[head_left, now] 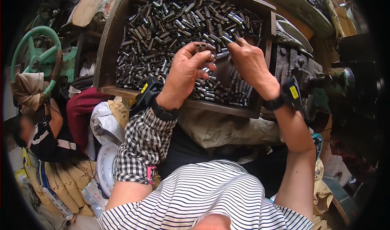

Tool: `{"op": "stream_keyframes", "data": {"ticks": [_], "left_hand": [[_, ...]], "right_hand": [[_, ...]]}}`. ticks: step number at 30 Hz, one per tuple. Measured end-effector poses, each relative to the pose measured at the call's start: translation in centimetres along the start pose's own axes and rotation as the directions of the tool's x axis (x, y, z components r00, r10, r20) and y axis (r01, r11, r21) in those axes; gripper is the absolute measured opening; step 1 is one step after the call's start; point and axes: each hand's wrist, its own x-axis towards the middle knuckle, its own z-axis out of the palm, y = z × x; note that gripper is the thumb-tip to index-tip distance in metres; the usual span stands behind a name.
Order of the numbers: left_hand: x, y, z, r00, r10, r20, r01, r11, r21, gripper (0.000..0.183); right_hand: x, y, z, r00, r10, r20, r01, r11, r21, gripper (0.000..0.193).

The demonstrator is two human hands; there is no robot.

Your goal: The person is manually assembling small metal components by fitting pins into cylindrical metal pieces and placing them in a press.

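Note:
Short metal tubes (200, 46) stick out of my left hand (183, 69), which is closed round several of them with their round open ends facing up. My right hand (250, 61) is beside it, its fingers bent together over the pile. Whether anything is pinched in those fingers is hidden from this side. Both hands are over a wooden tray (219, 107) heaped with loose metal tubes (162, 31), some dark and some shiny. Along the tray's near right part, tubes lie in rough rows beside a bare strip of its bottom.
A green handwheel (36, 59) stands at the left, with another person (42, 128) below it. Dark machinery (353, 79) is close to the tray's right side. A white basin (106, 169) sits by my left elbow. Cloth sacking (227, 128) hangs under the tray's near edge.

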Motion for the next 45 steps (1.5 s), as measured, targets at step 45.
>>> {"op": "stream_keyframes", "data": {"ticks": [45], "left_hand": [[-0.6,-1.9,3.0,0.916,-0.288,0.280,0.140,0.882,0.449,0.017]], "right_hand": [[-7.4,-3.1,-5.8,0.785,0.515,0.345,-0.496,0.188,0.848,0.012]]}}
